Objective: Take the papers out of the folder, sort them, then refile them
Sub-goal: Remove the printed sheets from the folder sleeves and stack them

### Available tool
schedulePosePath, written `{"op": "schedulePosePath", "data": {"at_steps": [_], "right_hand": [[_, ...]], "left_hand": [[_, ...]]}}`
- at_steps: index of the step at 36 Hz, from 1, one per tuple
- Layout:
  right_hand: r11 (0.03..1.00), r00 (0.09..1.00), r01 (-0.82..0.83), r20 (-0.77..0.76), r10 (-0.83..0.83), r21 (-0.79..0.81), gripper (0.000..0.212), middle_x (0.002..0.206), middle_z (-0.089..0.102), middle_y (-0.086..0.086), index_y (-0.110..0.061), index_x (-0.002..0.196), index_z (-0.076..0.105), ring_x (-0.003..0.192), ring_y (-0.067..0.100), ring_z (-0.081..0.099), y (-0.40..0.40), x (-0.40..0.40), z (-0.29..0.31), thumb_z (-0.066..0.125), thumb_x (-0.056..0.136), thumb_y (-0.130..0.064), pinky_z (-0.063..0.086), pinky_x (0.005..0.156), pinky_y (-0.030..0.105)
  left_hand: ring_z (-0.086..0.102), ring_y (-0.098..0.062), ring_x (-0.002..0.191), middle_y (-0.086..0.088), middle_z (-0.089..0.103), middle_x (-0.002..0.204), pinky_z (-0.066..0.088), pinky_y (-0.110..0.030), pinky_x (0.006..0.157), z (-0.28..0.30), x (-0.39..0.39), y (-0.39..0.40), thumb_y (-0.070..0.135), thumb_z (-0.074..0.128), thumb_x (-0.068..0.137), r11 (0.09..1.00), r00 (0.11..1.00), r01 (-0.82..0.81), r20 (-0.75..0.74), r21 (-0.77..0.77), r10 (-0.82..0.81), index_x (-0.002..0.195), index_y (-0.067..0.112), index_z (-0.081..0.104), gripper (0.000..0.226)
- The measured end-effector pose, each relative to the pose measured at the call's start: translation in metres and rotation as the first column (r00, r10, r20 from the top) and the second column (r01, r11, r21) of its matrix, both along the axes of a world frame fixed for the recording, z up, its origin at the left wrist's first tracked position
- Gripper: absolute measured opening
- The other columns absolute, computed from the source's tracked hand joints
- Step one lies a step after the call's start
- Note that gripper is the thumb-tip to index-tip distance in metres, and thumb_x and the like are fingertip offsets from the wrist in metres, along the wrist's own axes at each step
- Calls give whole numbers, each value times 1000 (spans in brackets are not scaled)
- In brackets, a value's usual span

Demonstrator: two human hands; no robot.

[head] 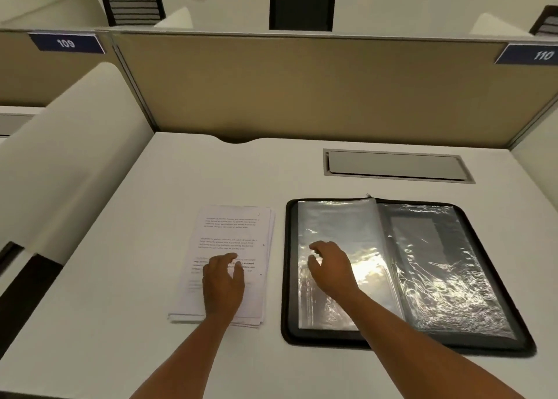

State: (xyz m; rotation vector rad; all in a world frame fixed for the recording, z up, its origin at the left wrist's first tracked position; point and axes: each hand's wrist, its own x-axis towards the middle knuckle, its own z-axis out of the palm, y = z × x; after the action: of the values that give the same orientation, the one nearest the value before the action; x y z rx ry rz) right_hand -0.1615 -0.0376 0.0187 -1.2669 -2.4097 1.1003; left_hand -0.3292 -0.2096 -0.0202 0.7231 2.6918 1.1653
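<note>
A stack of printed white papers [232,232] lies on the desk, left of centre. My left hand [223,281] rests flat on the lower half of the top sheet, fingers relaxed. To the right lies an open black zip folder [495,278] with clear plastic sleeves [338,220]; the sleeves in view look empty. My right hand [330,266] hovers over or touches the left-hand sleeve page, fingers loosely bent and holding nothing.
The white desk [120,278] is walled by a tan partition [302,91] behind and a white divider [69,145] on the left. A grey cable hatch [395,164] is set into the desk behind the folder. Chairs stand beyond the partition.
</note>
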Motion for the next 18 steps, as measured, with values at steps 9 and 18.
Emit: {"op": "schedulePosePath", "data": {"at_steps": [9, 18], "right_hand": [[953, 967, 12, 238, -88, 301, 46, 138, 56, 6, -21, 140, 56, 128, 27, 50, 53, 61, 17, 58, 94, -30, 42, 105, 43], [993, 889, 31, 452, -79, 111, 56, 149, 42, 16, -16, 147, 42, 132, 34, 45, 84, 135, 0, 53, 96, -35, 41, 106, 39]], "left_hand": [[61, -13, 96, 4, 61, 107, 44, -21, 80, 16, 75, 96, 24, 58, 97, 955, 913, 294, 283, 40, -293, 110, 21, 64, 14], [37, -32, 137, -12, 42, 150, 34, -43, 108, 13, 112, 147, 41, 58, 91, 926, 935, 205, 343, -317, -90, 144, 13, 48, 60]]}}
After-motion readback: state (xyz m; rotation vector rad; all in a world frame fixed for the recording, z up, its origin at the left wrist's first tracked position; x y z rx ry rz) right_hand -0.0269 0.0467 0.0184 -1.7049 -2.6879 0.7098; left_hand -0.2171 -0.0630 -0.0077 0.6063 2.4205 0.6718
